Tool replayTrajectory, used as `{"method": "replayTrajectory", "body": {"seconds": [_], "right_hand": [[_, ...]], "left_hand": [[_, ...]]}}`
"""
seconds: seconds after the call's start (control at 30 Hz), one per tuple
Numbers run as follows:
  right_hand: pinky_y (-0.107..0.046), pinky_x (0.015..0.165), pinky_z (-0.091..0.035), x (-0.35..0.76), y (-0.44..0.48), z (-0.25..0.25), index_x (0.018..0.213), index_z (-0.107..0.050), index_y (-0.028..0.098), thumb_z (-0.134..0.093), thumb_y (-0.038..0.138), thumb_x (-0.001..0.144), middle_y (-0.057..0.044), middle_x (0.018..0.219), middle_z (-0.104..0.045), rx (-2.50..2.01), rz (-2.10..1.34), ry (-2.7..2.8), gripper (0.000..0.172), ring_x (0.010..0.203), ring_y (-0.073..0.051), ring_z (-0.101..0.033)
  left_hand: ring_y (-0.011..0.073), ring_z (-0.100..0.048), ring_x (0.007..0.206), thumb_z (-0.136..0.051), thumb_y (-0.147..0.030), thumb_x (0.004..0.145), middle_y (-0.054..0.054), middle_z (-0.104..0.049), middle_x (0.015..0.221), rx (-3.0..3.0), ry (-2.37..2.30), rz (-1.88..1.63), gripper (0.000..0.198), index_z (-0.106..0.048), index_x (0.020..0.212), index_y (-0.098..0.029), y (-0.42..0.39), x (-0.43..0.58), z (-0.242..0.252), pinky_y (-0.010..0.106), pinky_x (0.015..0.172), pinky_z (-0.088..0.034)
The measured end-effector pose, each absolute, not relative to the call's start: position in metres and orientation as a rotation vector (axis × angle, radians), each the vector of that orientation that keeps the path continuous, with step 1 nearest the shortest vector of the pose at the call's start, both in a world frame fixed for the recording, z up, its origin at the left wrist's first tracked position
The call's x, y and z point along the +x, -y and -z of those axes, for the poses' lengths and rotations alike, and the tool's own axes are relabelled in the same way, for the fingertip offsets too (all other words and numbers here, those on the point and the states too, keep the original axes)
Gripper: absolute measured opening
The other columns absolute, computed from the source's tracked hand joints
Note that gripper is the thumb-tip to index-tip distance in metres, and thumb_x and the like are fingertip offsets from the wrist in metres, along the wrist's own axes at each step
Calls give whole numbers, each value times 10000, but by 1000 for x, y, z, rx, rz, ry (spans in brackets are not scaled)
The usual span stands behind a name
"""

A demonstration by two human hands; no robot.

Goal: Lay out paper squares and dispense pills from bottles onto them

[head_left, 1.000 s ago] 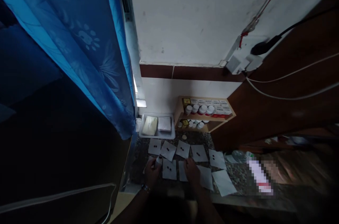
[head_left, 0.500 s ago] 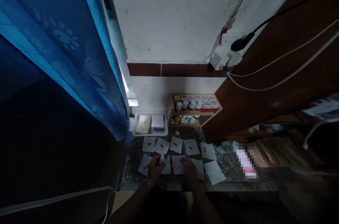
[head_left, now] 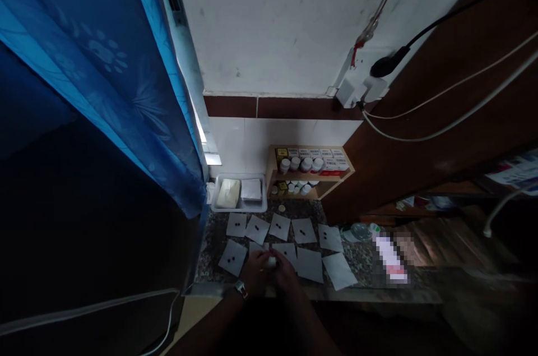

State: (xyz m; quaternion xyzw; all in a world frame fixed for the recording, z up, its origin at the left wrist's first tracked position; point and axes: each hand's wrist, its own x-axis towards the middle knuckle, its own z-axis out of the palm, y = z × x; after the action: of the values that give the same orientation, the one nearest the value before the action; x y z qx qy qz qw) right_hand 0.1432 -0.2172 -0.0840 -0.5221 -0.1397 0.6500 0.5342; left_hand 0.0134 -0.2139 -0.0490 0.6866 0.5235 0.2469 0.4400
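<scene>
On the speckled granite counter (head_left: 212, 255), 10 square sheets of white paper (head_left: 279, 227) in 2 loose rows. Back row: 5 sheets, each with 2 small dark tablets (head_left: 237, 224) near the middle, this part looking complete. Front row: less far along. 2 tablets on the sheet nearest the left edge of the counter (head_left: 232, 258); on the 2 crooked sheets toward the right (head_left: 338, 271), no tablets visible, only smooth bare paper. Front middle sheets partly hidden behind the hands, so their content impossible to tell.

Left hand (head_left: 255, 273), with a metal wristwatch (head_left: 240, 289) on the wrist, and right hand (head_left: 286, 278) close together near the front edge of the counter, both curled in a narrow grip around a small white bottle (head_left: 271, 262). Bottle mostly covered, its cap and content not readable.

Behind the sheets, at the back left corner of the counter, a shallow white plastic tray (head_left: 239, 209) with a pale wrapped block (head_left: 228, 193) and a neat stack of paper squares (head_left: 251, 189). Just right of the tray, a small wooden shelf (head_left: 311, 175) with round white jars (head_left: 306, 164) and printed boxes (head_left: 330, 164) on 2 levels. Near the foot of the shelf, 1 small round pale disc (head_left: 281, 208).
</scene>
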Motion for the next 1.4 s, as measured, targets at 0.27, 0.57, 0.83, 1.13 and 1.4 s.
{"method": "replayTrajectory", "body": {"seconds": [0.27,0.57,0.83,1.13,1.4], "right_hand": [[-374,798,-496,159,215,83,833,-672,185,-662,319,578,-73,887,-700,-1156,-1633,310,289,858,-231,-641],[-361,811,-490,175,216,88,823,-676,176,-714,314,547,-75,884,-703,-1229,-1530,337,310,881,-225,-641],[-426,852,-483,199,231,113,815,-702,187,-565,346,682,-81,865,-717,-1859,-984,899,249,864,-249,-645],[-325,958,-459,196,228,147,1074,-641,202,-409,62,683,-48,1153,-636,-1663,-659,1967,476,1103,-166,-564],[-348,998,-435,203,225,157,1186,-568,182,-339,13,652,-46,1244,-572,-1591,-593,2178,605,1184,-159,-494]], "left_hand": [[196,-555,945,-574,-103,653,49,-600,1008,1546,-1351,-675,417,-640,1048,-219,208,20,37,337,880,-448],[208,-576,926,-625,-102,612,45,-631,960,1467,-1384,-725,340,-666,938,-191,205,30,33,360,871,-460],[192,-572,870,-628,-120,610,41,-622,923,1413,-1399,-726,336,-659,936,-194,209,24,39,317,788,-478],[203,-570,911,-603,-117,626,44,-619,967,1434,-1446,-788,348,-641,963,-197,211,16,44,340,823,-465],[187,-569,872,-621,-92,602,26,-626,926,1456,-1480,-784,357,-646,937,-212,205,8,37,312,773,-474]]}}
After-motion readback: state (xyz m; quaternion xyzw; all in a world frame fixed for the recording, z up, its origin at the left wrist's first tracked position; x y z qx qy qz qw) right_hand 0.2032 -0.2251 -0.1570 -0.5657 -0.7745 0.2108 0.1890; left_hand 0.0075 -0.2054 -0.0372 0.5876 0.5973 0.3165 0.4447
